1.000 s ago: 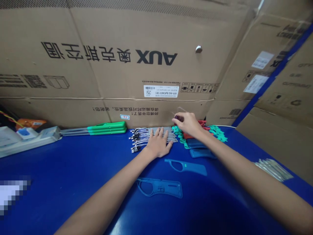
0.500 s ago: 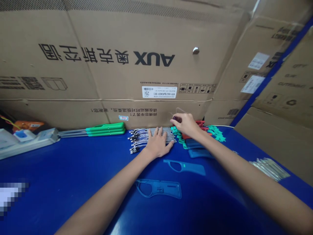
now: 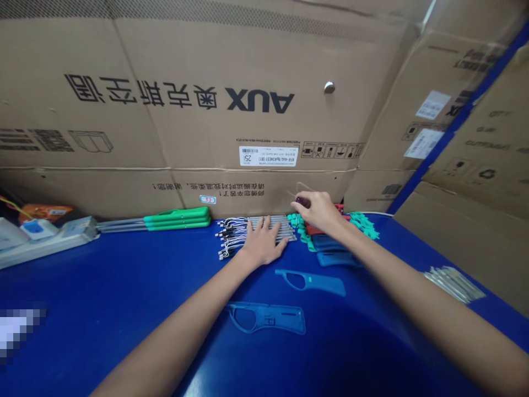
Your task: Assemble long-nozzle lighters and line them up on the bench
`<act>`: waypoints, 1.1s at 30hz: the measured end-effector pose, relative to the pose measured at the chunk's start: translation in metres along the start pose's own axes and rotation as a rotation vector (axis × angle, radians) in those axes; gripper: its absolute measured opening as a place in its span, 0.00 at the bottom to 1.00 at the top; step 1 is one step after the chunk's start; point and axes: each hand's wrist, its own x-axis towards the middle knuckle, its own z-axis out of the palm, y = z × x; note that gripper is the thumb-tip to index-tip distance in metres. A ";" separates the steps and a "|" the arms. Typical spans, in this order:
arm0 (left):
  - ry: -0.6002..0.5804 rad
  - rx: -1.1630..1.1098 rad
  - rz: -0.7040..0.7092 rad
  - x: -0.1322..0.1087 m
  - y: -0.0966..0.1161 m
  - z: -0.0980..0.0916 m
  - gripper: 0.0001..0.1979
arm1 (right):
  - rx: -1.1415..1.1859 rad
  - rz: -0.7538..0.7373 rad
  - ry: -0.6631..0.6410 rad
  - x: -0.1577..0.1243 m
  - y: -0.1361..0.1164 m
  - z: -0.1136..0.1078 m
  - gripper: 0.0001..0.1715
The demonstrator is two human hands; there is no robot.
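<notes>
My left hand (image 3: 262, 242) lies with fingers spread on a row of thin metal tubes (image 3: 285, 227), whose white wires (image 3: 233, 227) and small black-and-white ends point left. My right hand (image 3: 320, 209) is closed around the dark handle of a small screwdriver (image 3: 303, 202), held upright; its thin shaft points down at the tubes' right ends. Small green plastic pieces (image 3: 306, 238) lie under and beside that hand. Nearer to me are two blue lighter shell halves, one smooth (image 3: 326, 283) and one with its ribbed inside up (image 3: 285, 320).
Green-handled long lighters (image 3: 179, 219) are stacked at the left, near a white power strip (image 3: 74, 237). Red and blue shells (image 3: 334, 258) sit under my right forearm, with more green pieces (image 3: 363, 225) behind. Clear sticks (image 3: 454, 284) lie right. A cardboard wall (image 3: 185, 132) bounds the back.
My right hand with the screwdriver has shifted very slightly to the right along the tube ends. My left hand stays flat on the tubes, and the view has moved slightly.
</notes>
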 end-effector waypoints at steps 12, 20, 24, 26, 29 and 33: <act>-0.047 0.000 0.015 -0.002 0.002 -0.002 0.29 | 0.037 -0.023 0.012 -0.004 0.000 0.004 0.07; -0.057 0.009 0.012 -0.003 0.003 0.000 0.30 | 0.044 -0.018 -0.004 -0.004 -0.006 0.004 0.07; -0.069 0.015 0.012 -0.003 0.004 0.000 0.30 | 0.022 -0.025 0.003 -0.003 -0.007 0.004 0.06; -0.082 0.015 0.013 -0.003 0.004 0.000 0.31 | 0.013 -0.022 0.013 -0.002 -0.007 0.003 0.06; -0.097 0.013 0.015 -0.002 0.004 0.001 0.32 | 0.019 -0.017 0.030 -0.003 -0.005 0.002 0.06; -0.094 0.010 0.014 -0.002 0.003 0.002 0.32 | 0.057 -0.020 0.060 -0.007 -0.006 0.003 0.06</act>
